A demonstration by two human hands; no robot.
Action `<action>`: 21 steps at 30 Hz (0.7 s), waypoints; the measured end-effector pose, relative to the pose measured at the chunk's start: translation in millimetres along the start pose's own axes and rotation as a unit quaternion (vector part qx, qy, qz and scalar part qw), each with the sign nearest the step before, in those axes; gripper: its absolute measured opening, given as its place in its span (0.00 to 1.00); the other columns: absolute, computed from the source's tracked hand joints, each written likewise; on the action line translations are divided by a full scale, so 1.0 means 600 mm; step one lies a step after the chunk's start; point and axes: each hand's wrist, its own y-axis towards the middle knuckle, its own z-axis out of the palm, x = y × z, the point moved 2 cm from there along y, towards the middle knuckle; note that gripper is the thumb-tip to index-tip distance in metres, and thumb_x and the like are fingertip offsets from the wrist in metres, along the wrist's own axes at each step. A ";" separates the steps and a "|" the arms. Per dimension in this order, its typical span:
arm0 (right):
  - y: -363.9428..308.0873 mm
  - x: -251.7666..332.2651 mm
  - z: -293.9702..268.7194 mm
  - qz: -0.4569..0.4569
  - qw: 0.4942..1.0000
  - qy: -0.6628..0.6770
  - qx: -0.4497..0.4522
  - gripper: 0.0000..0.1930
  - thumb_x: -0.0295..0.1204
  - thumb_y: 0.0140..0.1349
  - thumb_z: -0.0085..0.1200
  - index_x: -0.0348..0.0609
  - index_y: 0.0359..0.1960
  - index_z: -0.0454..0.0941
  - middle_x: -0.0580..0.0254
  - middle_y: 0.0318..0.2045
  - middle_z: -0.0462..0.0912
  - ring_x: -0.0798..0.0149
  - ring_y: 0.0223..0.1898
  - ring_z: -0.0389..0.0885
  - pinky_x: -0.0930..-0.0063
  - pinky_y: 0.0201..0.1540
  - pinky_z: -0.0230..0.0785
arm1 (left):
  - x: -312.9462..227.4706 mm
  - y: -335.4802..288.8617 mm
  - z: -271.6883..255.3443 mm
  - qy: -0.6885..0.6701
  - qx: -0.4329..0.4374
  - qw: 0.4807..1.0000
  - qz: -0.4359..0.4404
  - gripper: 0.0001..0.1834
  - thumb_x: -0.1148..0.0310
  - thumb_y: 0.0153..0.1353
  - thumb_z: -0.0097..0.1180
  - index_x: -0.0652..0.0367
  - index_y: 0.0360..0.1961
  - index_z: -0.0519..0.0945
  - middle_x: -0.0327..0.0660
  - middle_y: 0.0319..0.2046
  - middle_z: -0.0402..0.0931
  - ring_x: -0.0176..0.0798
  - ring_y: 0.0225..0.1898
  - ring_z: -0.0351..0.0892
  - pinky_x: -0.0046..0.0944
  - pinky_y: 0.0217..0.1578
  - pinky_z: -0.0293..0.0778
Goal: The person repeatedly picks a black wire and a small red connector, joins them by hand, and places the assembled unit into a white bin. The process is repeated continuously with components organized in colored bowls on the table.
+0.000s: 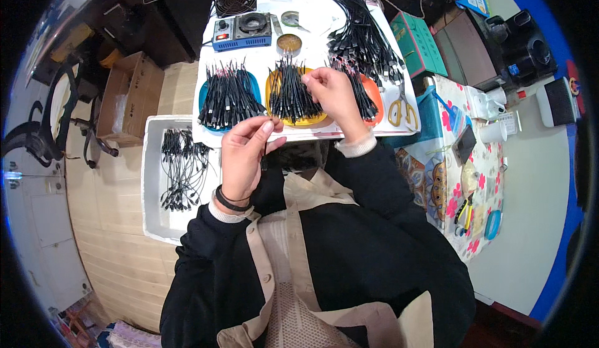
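My left hand [244,154] is in front of the white table's near edge, thumb and forefinger pinched together. A short black cable [263,161] appears to hang from that pinch, mostly hidden by the hand. Over the yellow tray [324,121], the fingertips of my right hand [337,95] are closed in a pinch; what they hold, if anything, is too small to tell. Bundles of short black cables [291,92] with thin wire ends lie in the yellow tray. More such cables fill the blue tray [203,98] at left and the orange tray [374,92] at right.
Behind the trays stand a blue-and-silver heating unit [242,33], a small round tin [289,43] and a fan [235,0]. A large cable bundle [362,29] lies at the far right, above scissors [402,112]. A white foam box [153,179] with cables sits at lower left.
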 end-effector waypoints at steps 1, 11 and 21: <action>-0.020 0.016 -0.002 -0.014 0.998 0.050 0.025 0.09 0.28 0.63 0.56 0.32 0.35 0.78 0.71 0.20 0.76 0.80 0.19 0.69 0.84 0.21 0.61 | -0.001 0.002 0.005 -0.022 -0.018 1.000 0.001 0.09 0.75 0.67 0.50 0.67 0.45 0.78 0.46 0.38 0.80 0.34 0.39 0.81 0.35 0.39 0.82; -0.170 0.082 0.005 -0.041 0.962 0.231 0.139 0.08 0.29 0.66 0.55 0.36 0.35 0.78 0.72 0.24 0.76 0.81 0.21 0.70 0.86 0.23 0.62 | -0.009 -0.008 0.066 -0.078 0.041 0.996 0.003 0.09 0.76 0.64 0.56 0.68 0.44 0.80 0.43 0.45 0.79 0.31 0.40 0.80 0.29 0.39 0.79; -0.186 0.121 -0.040 -0.099 0.976 0.177 0.075 0.06 0.24 0.64 0.56 0.33 0.37 0.77 0.65 0.31 0.81 0.75 0.30 0.81 0.83 0.34 0.74 | -0.005 -0.033 0.073 0.021 0.062 0.998 0.009 0.09 0.75 0.65 0.54 0.67 0.44 0.79 0.42 0.38 0.79 0.32 0.38 0.79 0.29 0.36 0.76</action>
